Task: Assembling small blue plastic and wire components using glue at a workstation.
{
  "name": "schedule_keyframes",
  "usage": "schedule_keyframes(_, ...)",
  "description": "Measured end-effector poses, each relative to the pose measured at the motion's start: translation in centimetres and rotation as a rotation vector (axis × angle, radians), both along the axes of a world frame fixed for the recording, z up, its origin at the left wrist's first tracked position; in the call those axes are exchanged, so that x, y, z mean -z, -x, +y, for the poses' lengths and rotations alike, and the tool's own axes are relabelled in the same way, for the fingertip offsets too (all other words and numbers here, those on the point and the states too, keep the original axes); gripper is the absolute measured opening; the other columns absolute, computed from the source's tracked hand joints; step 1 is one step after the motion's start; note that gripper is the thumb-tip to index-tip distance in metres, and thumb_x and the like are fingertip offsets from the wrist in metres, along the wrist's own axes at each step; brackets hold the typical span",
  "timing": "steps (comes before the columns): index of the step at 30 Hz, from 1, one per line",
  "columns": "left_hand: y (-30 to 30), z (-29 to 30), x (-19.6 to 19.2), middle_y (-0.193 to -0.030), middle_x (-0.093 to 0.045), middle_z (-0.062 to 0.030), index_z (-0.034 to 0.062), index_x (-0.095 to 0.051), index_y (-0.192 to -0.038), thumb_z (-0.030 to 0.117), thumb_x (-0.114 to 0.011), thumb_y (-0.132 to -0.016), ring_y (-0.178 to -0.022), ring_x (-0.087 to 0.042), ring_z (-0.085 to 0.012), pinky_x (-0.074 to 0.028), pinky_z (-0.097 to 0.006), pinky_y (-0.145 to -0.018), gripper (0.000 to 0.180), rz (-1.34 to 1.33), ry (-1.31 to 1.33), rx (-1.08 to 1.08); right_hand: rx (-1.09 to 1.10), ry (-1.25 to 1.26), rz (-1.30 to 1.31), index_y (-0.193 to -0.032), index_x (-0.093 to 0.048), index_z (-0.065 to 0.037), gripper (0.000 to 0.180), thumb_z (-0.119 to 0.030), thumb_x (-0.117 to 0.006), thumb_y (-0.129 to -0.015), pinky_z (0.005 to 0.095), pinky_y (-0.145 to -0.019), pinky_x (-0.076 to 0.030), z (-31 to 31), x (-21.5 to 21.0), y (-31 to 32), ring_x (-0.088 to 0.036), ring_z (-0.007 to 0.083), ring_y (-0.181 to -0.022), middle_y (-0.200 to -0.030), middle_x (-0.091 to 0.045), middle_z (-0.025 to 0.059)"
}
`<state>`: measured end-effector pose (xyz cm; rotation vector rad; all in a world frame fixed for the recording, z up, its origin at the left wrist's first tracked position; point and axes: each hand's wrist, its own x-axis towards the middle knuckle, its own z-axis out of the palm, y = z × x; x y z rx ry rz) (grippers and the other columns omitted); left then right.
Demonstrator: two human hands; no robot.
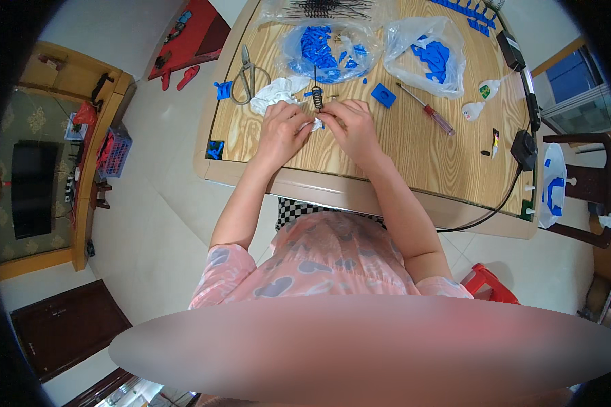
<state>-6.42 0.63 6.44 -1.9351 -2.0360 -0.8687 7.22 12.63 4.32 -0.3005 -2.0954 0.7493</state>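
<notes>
Here, a black coil, near end between the hands.

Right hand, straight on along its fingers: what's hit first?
Probably the black coil, right at the tips of the right hand; the view doesn't settle whether they already touch. The left hand lies just past it.

Metal scissors lie near the left edge of a wood-grained table, a red-handled screwdriver rests toward its right edge, and a black power adapter sits by its near right corner; a red stool stands beyond the near edge.
</notes>
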Motion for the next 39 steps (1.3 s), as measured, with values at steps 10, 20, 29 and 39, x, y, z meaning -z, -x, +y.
schedule_keyframes(10,0.16,-0.01,-0.12,-0.078,-0.058,-0.0043,0.0069,-0.067,-0.083,0.009,-0.073,-0.071,-0.081,-0.054,-0.0242,-0.041,-0.036,-0.073,0.013,0.004,-0.023,0.000,-0.007,0.036,-0.005,-0.086,-0.066,-0.009,0.009,-0.016,-0.068,-0.080,0.0355,-0.081,-0.039,-0.03,-0.17,-0.13,-0.061,0.0216,-0.081,-0.082,-0.067,0.0024)
schedule_keyframes(20,0.28,-0.14,-0.05,-0.078,-0.058,-0.0036,0.0084,-0.068,-0.083,0.010,-0.074,-0.070,-0.080,-0.054,-0.0237,-0.041,-0.036,-0.073,0.014,-0.015,-0.010,-0.019,-0.004,0.036,-0.009,-0.084,-0.065,-0.009,0.010,-0.017,-0.069,-0.079,0.0354,-0.080,-0.038,-0.03,-0.25,-0.12,-0.061,0.0218,-0.081,-0.081,-0.066,0.0027)
schedule_keyframes(29,0.10,-0.13,-0.20,-0.076,-0.058,-0.0031,0.0077,-0.068,-0.081,0.011,-0.075,-0.071,-0.078,-0.054,-0.0229,-0.041,-0.036,-0.072,0.013,-0.010,0.006,-0.024,0.002,0.034,-0.029,-0.081,-0.062,-0.009,0.013,-0.018,-0.071,-0.077,0.0359,-0.079,-0.038,0.05,-0.28,-0.18,-0.061,0.0212,-0.079,-0.077,-0.065,0.0017)
schedule_keyframes(39,0.08,0.11,-0.10,-0.076,-0.058,-0.0041,0.0070,-0.068,-0.081,0.011,-0.074,-0.071,-0.080,-0.054,-0.0242,-0.041,-0.037,-0.073,0.013,-0.006,-0.012,-0.025,0.006,0.021,-0.008,-0.079,-0.062,-0.005,0.015,-0.015,-0.073,-0.076,0.0354,-0.076,-0.040,-0.05,-0.59,-0.19,-0.059,0.0240,-0.073,-0.073,-0.063,0.0056)
